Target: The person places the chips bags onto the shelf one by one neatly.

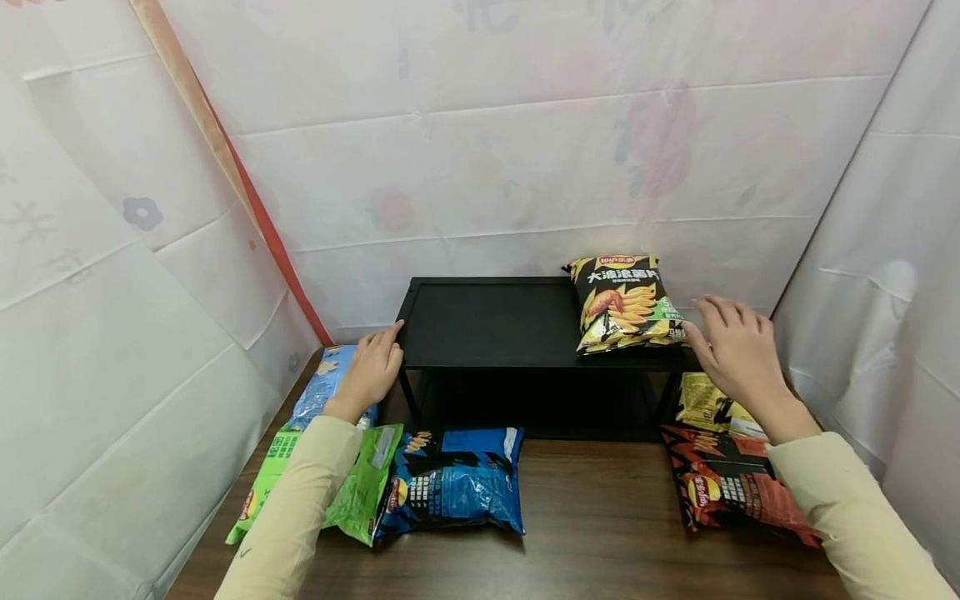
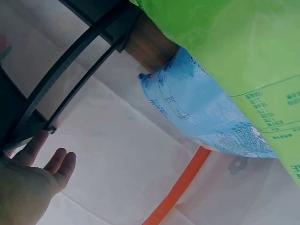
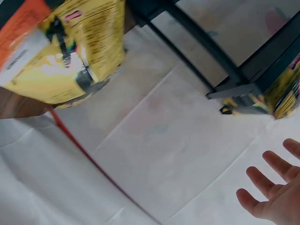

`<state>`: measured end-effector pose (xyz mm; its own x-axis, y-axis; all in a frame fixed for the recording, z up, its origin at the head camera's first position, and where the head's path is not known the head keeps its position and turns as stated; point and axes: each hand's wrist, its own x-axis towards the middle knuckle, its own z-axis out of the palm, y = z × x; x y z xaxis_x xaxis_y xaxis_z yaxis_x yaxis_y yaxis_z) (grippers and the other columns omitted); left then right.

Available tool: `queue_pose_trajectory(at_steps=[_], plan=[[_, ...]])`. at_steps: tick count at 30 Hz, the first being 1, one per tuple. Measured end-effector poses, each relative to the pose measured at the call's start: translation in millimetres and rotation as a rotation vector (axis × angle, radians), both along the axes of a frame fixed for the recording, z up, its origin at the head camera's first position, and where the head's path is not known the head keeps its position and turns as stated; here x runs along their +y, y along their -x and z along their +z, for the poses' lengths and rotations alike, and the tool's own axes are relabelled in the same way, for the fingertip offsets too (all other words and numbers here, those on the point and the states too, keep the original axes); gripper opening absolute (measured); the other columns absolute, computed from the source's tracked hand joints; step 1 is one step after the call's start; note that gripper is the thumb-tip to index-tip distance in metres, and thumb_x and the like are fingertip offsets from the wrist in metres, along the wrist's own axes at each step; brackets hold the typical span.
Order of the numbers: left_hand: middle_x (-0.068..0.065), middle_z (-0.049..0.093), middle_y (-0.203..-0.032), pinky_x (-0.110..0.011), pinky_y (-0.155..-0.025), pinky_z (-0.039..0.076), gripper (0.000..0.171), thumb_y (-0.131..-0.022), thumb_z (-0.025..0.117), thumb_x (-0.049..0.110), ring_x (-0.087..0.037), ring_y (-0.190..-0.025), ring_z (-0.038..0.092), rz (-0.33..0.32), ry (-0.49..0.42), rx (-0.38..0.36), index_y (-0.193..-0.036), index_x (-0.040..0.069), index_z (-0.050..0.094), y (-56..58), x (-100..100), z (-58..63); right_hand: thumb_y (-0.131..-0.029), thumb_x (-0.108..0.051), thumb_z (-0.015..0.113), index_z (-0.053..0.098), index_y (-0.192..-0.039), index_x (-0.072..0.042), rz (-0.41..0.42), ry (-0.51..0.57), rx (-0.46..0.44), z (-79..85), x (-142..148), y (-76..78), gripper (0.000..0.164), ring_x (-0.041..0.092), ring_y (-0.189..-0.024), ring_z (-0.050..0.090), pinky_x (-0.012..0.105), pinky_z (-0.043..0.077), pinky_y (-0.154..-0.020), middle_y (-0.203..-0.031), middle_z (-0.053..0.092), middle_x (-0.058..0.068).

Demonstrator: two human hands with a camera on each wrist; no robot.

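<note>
A two-tier black rack (image 1: 480, 325) stands on the wooden table. On its top board, at the right end, lies a black-and-yellow bag of chips (image 1: 621, 304). My left hand (image 1: 369, 367) is at the rack's left edge, its index finger touching the frame; the other fingers are loosely bent in the left wrist view. My right hand (image 1: 738, 354) hovers beside the chip bag's lower right corner with fingers spread. In the right wrist view its fingers (image 3: 259, 180) hold nothing. Whether the right thumb touches the bag, I cannot tell.
Left on the table are a light blue bag (image 1: 324, 387), green bags (image 1: 365, 487) and a dark blue chip bag (image 1: 461, 483). On the right lie a yellow bag (image 1: 701, 400) and a red chip bag (image 1: 738, 483). White cloth walls (image 1: 480, 183) stand close behind and at both sides.
</note>
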<state>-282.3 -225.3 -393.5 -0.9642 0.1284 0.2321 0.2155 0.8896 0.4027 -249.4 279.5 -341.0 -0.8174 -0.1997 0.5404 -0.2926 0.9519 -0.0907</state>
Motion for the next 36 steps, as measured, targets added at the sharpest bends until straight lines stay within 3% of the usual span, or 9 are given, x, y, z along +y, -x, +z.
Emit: queue_pose_trajectory(at_steps=[12, 20, 30, 36], plan=[[-0.015, 0.033, -0.145, -0.058, -0.107, 0.02, 0.05, -0.099, 0.022, 0.029, -0.04, -0.132, 0.025, -0.001, -0.006, 0.007, -0.147, 0.018, 0.02, -0.8, 0.3, 0.5, -0.097, -0.032, 0.041, 0.048, -0.125, -0.001, -0.088, -0.012, -0.059, -20.7, 32.7, -13.9, 0.043, 0.048, -0.111, 0.038, 0.065, 0.027, -0.089, -0.126, 0.044, 0.025], [-0.015, 0.033, -0.145, -0.057, -0.107, 0.02, 0.05, -0.099, 0.022, 0.029, -0.039, -0.131, 0.025, 0.0, 0.006, 0.011, -0.147, 0.017, 0.021, -1.0, 0.3, 0.4, -0.094, -0.03, 0.046, 0.051, -0.12, 0.001, -0.085, -0.066, -0.132, -42.6, 42.3, -20.0, 0.04, 0.048, -0.107, 0.042, 0.065, 0.031, -0.085, -0.121, 0.048, 0.026], [-0.016, 0.033, -0.145, -0.057, -0.107, 0.02, 0.05, -0.099, 0.022, 0.029, -0.04, -0.131, 0.026, -0.003, 0.01, 0.014, -0.147, 0.017, 0.021, -1.2, 1.4, 0.9, -0.091, -0.04, 0.048, 0.048, -0.126, 0.005, -0.077, -0.169, -0.477, -71.5, 51.0, -22.8, 0.056, 0.054, -0.103, 0.044, 0.066, 0.035, -0.077, -0.122, 0.047, 0.033], [-0.016, 0.033, -0.145, -0.057, -0.107, 0.019, 0.05, -0.099, 0.022, 0.028, -0.04, -0.131, 0.025, -0.002, 0.009, 0.01, -0.147, 0.017, 0.021, -1.1, 1.2, 1.0, -0.09, -0.043, 0.048, 0.051, -0.123, 0.004, -0.057, -0.173, -0.582, -85.3, 55.2, -26.3, 0.058, 0.056, -0.101, 0.046, 0.067, 0.036, -0.073, -0.119, 0.051, 0.033]])
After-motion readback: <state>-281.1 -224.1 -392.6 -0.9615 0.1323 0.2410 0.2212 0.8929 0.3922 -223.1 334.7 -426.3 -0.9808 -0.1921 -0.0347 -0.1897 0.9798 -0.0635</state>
